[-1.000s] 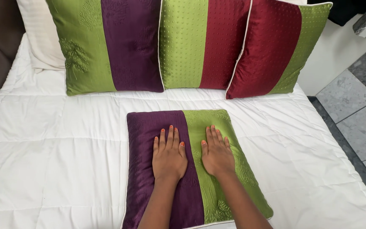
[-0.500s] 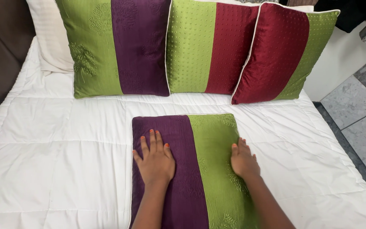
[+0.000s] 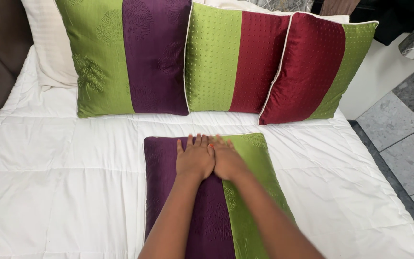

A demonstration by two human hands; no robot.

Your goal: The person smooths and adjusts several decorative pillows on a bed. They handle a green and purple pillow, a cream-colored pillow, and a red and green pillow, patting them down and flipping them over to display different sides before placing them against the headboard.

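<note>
Both hands are sliding together now, after being far apart. Left hand (image 3: 195, 159) and right hand (image 3: 227, 160) are lying open and flat, gripping nothing, side by side on the purple and green pillow (image 3: 245, 201). They are probably touching.

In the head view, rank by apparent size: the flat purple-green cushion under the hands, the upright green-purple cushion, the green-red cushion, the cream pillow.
1. Upright green-purple cushion and flat purple-green cushion: similar; the flat one is nearer and cropped, unranked.
2. Green-red cushion.
3. Cream pillow, mostly hidden.
</note>
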